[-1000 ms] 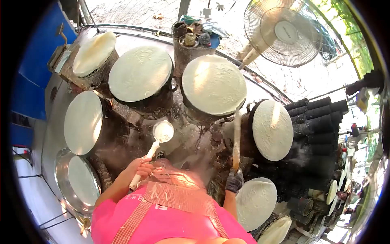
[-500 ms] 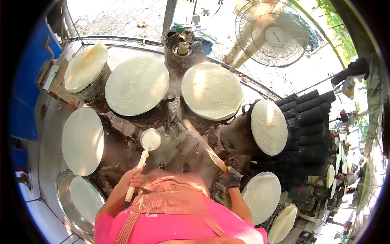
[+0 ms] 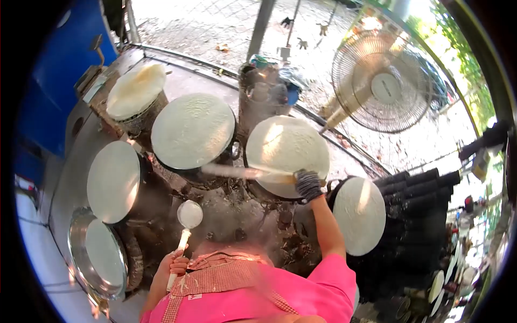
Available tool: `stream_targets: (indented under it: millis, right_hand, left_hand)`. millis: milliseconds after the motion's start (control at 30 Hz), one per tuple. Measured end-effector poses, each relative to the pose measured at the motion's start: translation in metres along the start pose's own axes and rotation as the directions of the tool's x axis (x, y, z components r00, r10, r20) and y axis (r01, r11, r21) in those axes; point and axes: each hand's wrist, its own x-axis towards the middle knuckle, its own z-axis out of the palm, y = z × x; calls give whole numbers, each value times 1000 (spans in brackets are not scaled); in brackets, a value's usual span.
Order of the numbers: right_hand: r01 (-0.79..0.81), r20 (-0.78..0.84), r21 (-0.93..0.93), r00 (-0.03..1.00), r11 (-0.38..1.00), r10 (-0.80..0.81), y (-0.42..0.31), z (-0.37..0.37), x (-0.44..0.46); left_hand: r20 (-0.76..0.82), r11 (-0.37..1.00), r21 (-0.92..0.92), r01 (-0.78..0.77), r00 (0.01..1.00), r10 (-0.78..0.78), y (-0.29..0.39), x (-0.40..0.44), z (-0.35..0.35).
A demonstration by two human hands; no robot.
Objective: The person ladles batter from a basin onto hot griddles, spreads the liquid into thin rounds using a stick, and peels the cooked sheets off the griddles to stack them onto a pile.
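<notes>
My left hand (image 3: pixel 176 264) is closed round the pale handle of a ladle (image 3: pixel 189 214). Its round bowl, white inside, points away from me near the left middle. My right hand (image 3: pixel 308 185), in a dark striped glove, grips the near end of a long flat wooden stick (image 3: pixel 269 175). This stick reaches left, its far end smeared by motion. The gloved hand is over the right edge of a round white sheet (image 3: pixel 288 148) on the pan at back centre. A second white sheet (image 3: pixel 194 129) covers the pan to its left.
Further white rounds lie at the left (image 3: pixel 113 180), back left (image 3: pixel 137 91) and right (image 3: pixel 360 215). A metal basin (image 3: pixel 81 253) stands front left. Stacked black cylinders (image 3: pixel 414 226) are at the right. Behind the pans stands a fan (image 3: pixel 385 86). Haze hangs over the middle.
My right hand has gone forward to the back-centre pan, and its stick has swung from pointing forward to pointing left. My left hand still holds the ladle. The whole view has shifted.
</notes>
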Motion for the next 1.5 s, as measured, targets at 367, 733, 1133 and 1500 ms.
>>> stream_targets:
  millis: [367, 733, 1133, 1500]
  right_hand:
    - [-118, -332, -111, 940, 987, 75, 179, -121, 128]
    - [137, 226, -242, 971, 960, -82, -90, -252, 351]
    - [-151, 111, 970, 973, 193, 204, -283, -323, 566]
    - [-310, 646, 564, 743, -765, 175, -418, -4, 708]
  left_hand:
    - [-178, 955, 138, -264, 941, 286, -25, -24, 6]
    - [-78, 844, 115, -525, 842, 534, -8, -154, -35]
    - [-5, 702, -355, -618, 752, 659, -1, -231, -54]
    - [-35, 293, -635, -715, 405, 914, 8, -164, 76]
